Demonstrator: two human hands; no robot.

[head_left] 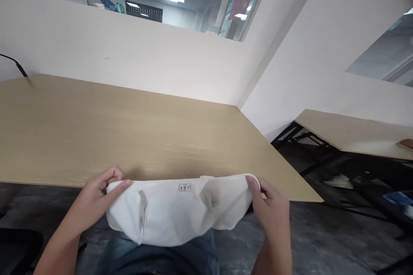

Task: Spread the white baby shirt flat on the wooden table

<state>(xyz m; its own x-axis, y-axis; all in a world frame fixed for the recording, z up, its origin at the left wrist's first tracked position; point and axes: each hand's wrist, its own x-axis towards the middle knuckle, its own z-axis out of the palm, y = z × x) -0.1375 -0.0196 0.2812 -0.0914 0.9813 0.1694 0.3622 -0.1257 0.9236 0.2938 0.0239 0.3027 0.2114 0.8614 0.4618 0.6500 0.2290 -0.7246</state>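
A white cloth bag (179,210) with a small label near its top edge hangs stretched between my two hands, just in front of the near edge of the wooden table (129,137). My left hand (97,200) pinches the bag's left top corner, fingers closed on the fabric. At the right top corner my right hand (269,206) grips the bag the same way. The bag's lower part droops over my lap in blue jeans (161,258).
A white partition wall (129,60) runs behind the table and meets another wall at the right. A black cable (16,65) enters at the far left. A second wooden table (355,133) on black legs stands to the right, over dark floor.
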